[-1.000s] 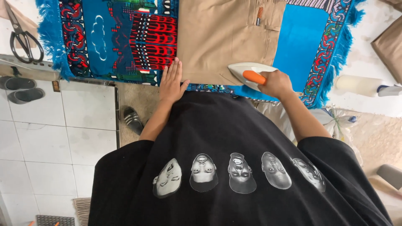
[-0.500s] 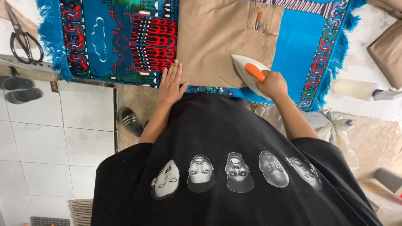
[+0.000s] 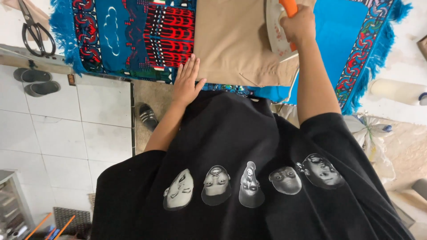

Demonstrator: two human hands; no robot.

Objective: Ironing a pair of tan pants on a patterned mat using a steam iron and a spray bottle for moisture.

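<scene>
The right hand (image 3: 299, 24) has its grip closed round the orange handle of an iron (image 3: 278, 31) — its pale soleplate rests on smooth tan trousers (image 3: 231, 42), its top cut off by the frame. The left hand (image 3: 187, 82) lies flat, fingers spread, on the trousers' near edge, over a fringed blue patterned blanket (image 3: 124, 40) — matte and woven.

Iron (image 3: 276, 26) top cut off by frame edge; right hand (image 3: 299, 23) hides its orange handle.

White table (image 3: 402, 58) — fringed blue rug (image 3: 133, 40), black scissors (image 3: 35, 31) on it.
</scene>
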